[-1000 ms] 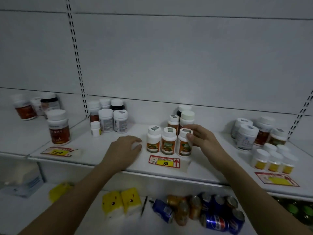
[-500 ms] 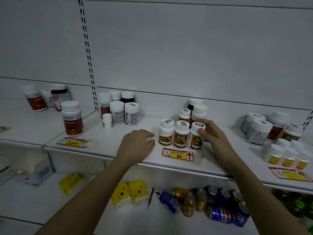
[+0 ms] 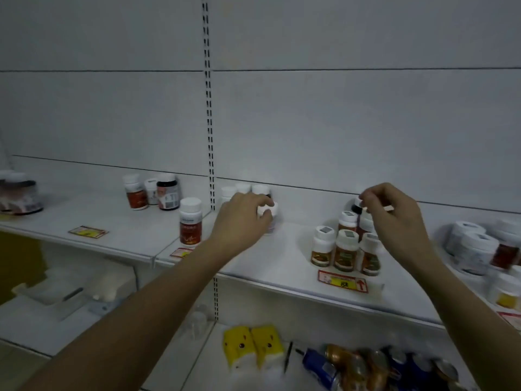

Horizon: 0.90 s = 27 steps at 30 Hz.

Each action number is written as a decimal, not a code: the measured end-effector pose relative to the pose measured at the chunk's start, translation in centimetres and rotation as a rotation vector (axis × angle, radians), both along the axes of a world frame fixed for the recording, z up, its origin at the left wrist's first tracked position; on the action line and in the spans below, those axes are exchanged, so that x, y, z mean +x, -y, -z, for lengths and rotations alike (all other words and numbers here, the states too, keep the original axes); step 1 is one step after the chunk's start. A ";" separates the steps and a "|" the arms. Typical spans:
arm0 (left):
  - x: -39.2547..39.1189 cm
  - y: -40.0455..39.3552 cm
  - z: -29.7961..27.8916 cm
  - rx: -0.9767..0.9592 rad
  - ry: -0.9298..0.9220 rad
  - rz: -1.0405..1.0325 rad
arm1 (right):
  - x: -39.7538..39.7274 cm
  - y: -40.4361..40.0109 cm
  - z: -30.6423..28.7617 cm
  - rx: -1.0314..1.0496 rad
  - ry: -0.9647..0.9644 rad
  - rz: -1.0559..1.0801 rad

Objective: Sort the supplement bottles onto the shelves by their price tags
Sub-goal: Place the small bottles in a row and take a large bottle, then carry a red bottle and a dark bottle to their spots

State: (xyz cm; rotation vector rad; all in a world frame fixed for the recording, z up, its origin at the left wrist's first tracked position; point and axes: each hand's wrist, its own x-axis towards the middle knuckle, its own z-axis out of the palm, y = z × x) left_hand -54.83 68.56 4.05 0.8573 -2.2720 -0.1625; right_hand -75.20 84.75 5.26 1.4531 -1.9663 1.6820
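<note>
- Bottles with orange labels (image 3: 345,251) stand upright in a tight row at the front of the shelf (image 3: 282,266), just behind the red and yellow price tag (image 3: 342,280); two more stand behind them, and a dark bottle with a white cap (image 3: 357,206) sits at the very back.
- Right hand (image 3: 394,218) hovers above that back row; its fingers (image 3: 366,198) are pinched on the dark bottle's cap, so the bottle lies straight below them with its long axis upright; it looks raised a little, though blur leaves that unsure.
- Left hand (image 3: 242,221) is well apart to the left, curled round a small white-capped bottle (image 3: 267,214) near the slotted upright (image 3: 210,165); the grip appears closed on the cap.
- White-capped bottles behind the left hand (image 3: 244,189) crowd it closely; a red-labelled bottle (image 3: 190,221) stands just left of that wrist.
- Front row of orange labels stands between the right hand and the shelf edge, so I judge a straight lift safer than a drag forward; the white tubs (image 3: 470,246) to the right are near the forearm.
</note>
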 end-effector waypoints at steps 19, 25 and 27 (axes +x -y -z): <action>35.7 23.4 -0.5 0.312 0.104 -0.262 | 35.1 31.7 -2.0 0.418 -0.067 -0.370; 34.6 30.2 2.7 0.411 0.014 -0.199 | 35.3 39.3 2.3 0.460 0.115 -0.277; 33.1 32.2 3.4 0.455 -0.015 -0.167 | 34.0 41.7 3.2 0.431 0.146 -0.189</action>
